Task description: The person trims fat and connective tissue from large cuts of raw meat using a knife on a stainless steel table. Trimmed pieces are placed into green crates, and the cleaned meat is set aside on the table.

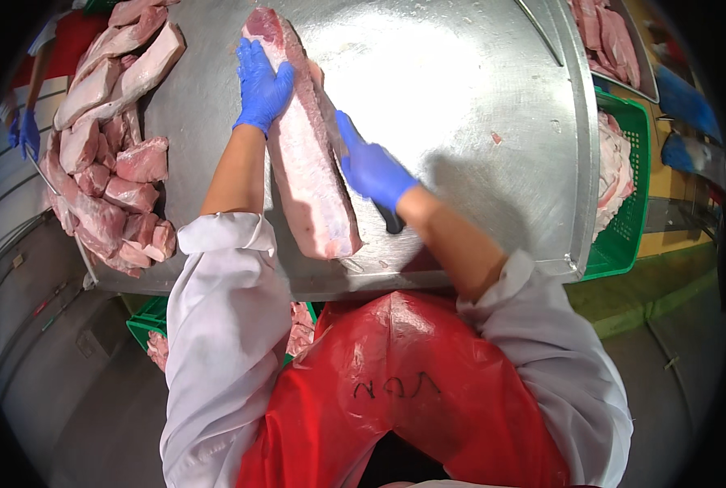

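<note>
A red apron [412, 350] is nearest, at the rim of the metal table [534, 203]. Past it, a long pale slab of meat [314, 187] lies lengthwise, left of centre, on shiny steel — if wet, it could skid under a sideways push. The right hand [372, 171] is closed around a black-handled knife [393, 222], one finger stretched forward; a slip could send the blade leftward. Farther up, the left hand [265, 88] lies flat, fingers extended — greasy fat might let it slide toward the edge.

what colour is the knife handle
The knife handle is black, best seen in the head view, below the right hand.
</note>
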### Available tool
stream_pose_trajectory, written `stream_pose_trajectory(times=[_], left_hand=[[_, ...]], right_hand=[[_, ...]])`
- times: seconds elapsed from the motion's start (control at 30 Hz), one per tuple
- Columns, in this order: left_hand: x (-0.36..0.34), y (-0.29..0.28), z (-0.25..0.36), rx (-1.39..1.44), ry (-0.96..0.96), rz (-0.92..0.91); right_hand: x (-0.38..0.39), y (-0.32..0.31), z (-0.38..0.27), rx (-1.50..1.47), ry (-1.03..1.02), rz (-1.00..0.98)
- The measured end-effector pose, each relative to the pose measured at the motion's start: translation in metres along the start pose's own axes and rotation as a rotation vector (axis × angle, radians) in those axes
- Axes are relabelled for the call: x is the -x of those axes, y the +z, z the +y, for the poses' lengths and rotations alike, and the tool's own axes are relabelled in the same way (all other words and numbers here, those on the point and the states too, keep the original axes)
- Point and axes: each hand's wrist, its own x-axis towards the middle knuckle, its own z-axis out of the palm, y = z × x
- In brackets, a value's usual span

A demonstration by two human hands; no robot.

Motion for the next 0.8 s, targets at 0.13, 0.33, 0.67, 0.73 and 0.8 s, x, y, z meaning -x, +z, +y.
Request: stream_pose_trajectory(times=[0.13, 0.33, 0.67, 0.73, 0.8], left_hand=[[0.031, -0.009, 0.016, 0.088, 0.055, 0.097], [0.180, -0.039, 0.064, 0.151, 0.135, -0.042], [0.186, -0.041, 0.074, 0.068, -0.058, -0.042], [0.182, -0.040, 0.070, 0.075, -0.014, -0.029], [0.187, -0.040, 0.066, 0.070, 0.008, -0.036]], right_hand=[[0.037, -0.012, -0.007, -0.277, 0.144, -0.148], [-0.019, -0.048, -0.009, -0.419, 0.188, -0.151], [0.084, 0.017, -0.005, -0.081, 0.070, -0.267], [0.127, 0.020, -0.001, -0.063, 0.056, -0.293], [0.155, 0.029, 0.003, -0.006, 0.035, -0.258]])
